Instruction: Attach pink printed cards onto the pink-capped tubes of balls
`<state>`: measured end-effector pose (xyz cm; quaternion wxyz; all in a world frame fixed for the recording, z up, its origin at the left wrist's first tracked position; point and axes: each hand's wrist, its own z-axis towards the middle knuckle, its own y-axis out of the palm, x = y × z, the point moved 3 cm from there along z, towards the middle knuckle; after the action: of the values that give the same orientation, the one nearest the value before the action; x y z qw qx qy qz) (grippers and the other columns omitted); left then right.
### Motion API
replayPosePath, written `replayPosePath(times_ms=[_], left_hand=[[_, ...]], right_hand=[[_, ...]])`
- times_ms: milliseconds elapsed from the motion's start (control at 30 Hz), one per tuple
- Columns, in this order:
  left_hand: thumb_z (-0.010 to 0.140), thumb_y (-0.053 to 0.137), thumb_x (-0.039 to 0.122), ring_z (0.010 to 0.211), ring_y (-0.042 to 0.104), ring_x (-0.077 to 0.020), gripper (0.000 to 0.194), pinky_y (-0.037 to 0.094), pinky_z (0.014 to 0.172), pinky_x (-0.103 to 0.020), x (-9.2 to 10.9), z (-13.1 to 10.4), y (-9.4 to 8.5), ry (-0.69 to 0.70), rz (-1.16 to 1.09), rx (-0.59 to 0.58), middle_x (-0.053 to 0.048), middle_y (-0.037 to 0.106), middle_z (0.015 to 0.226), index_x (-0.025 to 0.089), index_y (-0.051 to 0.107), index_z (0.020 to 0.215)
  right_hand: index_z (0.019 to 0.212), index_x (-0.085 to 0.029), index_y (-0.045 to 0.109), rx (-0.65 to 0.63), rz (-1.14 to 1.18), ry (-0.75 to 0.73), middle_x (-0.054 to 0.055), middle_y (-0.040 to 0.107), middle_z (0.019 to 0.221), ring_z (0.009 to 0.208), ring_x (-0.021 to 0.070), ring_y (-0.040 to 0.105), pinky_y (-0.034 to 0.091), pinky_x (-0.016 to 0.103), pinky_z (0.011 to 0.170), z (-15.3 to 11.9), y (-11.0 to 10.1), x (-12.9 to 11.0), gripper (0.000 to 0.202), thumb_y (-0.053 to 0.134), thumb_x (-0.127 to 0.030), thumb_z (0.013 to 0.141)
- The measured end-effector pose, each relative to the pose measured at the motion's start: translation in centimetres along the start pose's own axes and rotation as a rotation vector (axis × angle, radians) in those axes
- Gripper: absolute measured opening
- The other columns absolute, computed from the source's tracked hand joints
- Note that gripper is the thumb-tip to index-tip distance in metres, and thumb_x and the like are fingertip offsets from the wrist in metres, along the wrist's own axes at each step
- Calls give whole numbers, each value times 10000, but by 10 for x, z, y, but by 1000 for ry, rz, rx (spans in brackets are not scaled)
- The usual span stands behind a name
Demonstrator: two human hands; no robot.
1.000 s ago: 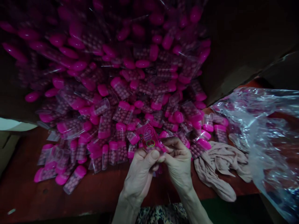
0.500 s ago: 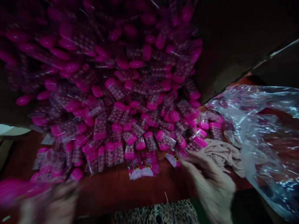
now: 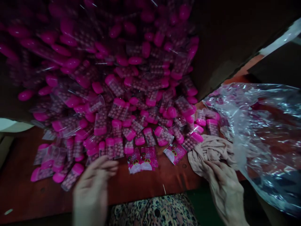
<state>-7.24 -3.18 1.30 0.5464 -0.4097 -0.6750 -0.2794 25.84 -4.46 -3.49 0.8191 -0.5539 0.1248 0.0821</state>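
Nearest, left hand (image 3: 96,175), blurred, above near strip of table (image 3: 138,188), fingers loosely parted, nothing seen held. Right hand (image 3: 224,182) at right, fingers narrowed against near folds of cloth (image 3: 217,146); can't tell whether pinching. Slightly farther, pink packets (image 3: 142,160) lie flat, single packet (image 3: 175,153) right of them, probably for easy reach. Crumpled plastic (image 3: 270,125) far right, perhaps aside for working room. Farther, capped containers (image 3: 118,109) heaped loosely, likely tipped out together.

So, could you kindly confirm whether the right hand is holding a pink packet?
No, the right hand touches the cloth, while pink packets lie on the table.
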Motion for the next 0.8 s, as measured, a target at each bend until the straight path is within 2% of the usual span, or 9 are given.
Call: replayPosePath(times_ms=[67,133,167,267,367,500,600,733,800], left_hand=[[756,623,218,698,647,-147,167,525,630,-246,-1,-19,57,172,155,-338,-22,711,782,207,666,917],[799,559,173,759,634,-169,169,526,694,-290,0,-44,116,505,366,-677,-54,697,827,162,661,933],[826,496,143,781,625,-182,202,522,723,-320,0,-56,140,701,485,-770,-77,689,865,136,654,954],[819,437,88,936,588,-232,304,485,821,-350,-12,-84,190,1147,910,-878,-169,622,1059,20,589,1073],[825,408,83,955,580,-221,304,452,865,-348,-34,-93,215,1360,1105,-862,-163,591,1064,19,599,1053],[825,423,102,857,586,-184,283,493,711,-296,-55,-85,228,1242,1090,-836,-168,533,1179,59,603,1040],[804,479,114,859,574,-193,210,490,737,-307,-52,-79,220,1107,957,-869,-126,579,1104,100,614,965],[846,493,256,788,574,-204,175,495,700,-330,-26,-70,180,913,716,-824,-90,638,854,134,615,879],[857,477,267,717,574,-207,192,496,657,-344,-15,-59,151,818,643,-740,-75,637,749,138,618,836]], right_hand=[[937,-108,622,-33,-14,3,151,615,896,833,266,575,490,387,697,-6,-3,-1,448,317,-436,913],[1029,-106,600,-57,-24,16,159,605,946,891,283,565,487,403,718,-14,-5,-2,442,343,-443,901],[1056,-111,590,-48,-23,20,158,603,956,898,285,562,487,408,721,-17,-6,-3,430,353,-433,899],[1041,-137,590,45,25,2,142,608,943,860,267,570,490,398,714,-23,-6,-2,347,376,-370,897],[958,-169,603,144,87,-20,114,622,882,804,248,579,489,382,707,-22,-1,2,270,403,-336,888],[922,-164,609,169,74,-25,113,629,853,794,245,577,487,385,720,-17,2,6,241,415,-304,893],[951,-136,616,111,42,-60,134,628,876,822,256,569,485,395,719,-14,-4,2,295,379,-308,912],[1036,-115,617,178,23,34,154,614,955,925,281,549,457,433,799,-4,-16,-23,288,417,-277,907],[1054,-146,610,263,124,-21,120,612,929,867,243,560,466,394,787,4,-15,-48,221,532,-212,858]])
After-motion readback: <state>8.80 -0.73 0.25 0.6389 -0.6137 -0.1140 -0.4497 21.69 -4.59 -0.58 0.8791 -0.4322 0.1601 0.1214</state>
